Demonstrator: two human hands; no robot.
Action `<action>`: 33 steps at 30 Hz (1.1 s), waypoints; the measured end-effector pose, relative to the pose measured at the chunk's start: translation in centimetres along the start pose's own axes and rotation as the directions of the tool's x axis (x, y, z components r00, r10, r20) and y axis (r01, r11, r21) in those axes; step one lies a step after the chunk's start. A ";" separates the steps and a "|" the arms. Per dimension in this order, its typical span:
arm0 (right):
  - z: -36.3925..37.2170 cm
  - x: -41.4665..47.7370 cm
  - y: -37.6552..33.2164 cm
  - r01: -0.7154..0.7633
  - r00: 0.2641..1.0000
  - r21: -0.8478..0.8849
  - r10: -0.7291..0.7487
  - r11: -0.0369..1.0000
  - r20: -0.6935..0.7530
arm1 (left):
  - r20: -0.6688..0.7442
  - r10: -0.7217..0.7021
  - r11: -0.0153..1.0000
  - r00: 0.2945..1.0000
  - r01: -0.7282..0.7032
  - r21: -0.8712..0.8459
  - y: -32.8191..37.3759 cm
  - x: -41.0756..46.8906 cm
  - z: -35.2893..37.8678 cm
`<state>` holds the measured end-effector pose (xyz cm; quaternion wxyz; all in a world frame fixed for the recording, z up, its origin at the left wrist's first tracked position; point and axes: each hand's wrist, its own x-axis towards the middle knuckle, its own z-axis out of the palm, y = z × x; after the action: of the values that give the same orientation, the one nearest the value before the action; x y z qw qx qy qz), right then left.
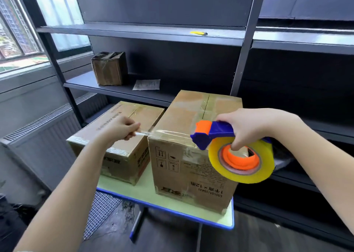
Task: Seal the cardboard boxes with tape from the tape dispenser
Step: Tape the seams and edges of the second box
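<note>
My right hand (247,129) is wrapped around the blue handle of the tape dispenser (229,146), one finger hooked into the orange hub of the yellow roll, with the blue-and-orange head sitting on the near top edge of the taller cardboard box (191,156). My left hand (122,127) is pinched shut on the free end of the clear tape strip (168,135), which runs taut along that same top edge, from the dispenser past the box's left corner.

The risk, as I judge it, is the loose end: if my pinch slips or I pull off-line, the strip could fold onto itself or lie crooked and leave the edge unsealed. Pulling hard sideways could also drag the box, which stands close to the table's (228,221) near right corner.

The lower cardboard box (118,136) stands just left of the taller one, near the table's left edge, right under my left hand, so the tape end could stick to it. It seems already taped along its top, though the glare makes that hard to confirm.

Beyond the table is dark metal shelving (134,31) with a small taped box (110,68), a paper slip (146,84) and a yellow utility knife (198,33) on a higher shelf.
</note>
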<state>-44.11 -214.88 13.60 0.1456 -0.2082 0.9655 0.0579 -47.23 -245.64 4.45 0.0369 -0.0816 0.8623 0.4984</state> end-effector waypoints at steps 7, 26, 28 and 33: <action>-0.3 1.1 -0.4 -0.069 0.995 0.011 0.068 0.998 0.071 | -0.055 0.065 0.997 0.996 -0.062 0.046 -1.5 2.0 2.4; 0.2 3.5 -1.4 -0.115 0.975 0.018 0.109 0.993 0.191 | -0.080 0.091 0.994 0.993 -0.085 0.074 -4.1 3.0 3.3; 0.3 3.5 -1.4 -0.121 0.973 0.024 0.114 0.992 0.202 | -0.050 0.085 0.994 0.995 -0.081 0.079 -4.5 2.8 3.9; 0.3 3.6 -1.4 -0.112 0.973 0.023 0.105 0.993 0.206 | -0.064 0.102 0.994 0.993 -0.098 0.056 -5.3 2.7 4.9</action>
<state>-46.60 -217.48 12.17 0.2442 -0.1456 0.9562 0.0702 -49.06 -244.30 -2.96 -0.0146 -0.0539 0.8790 0.4736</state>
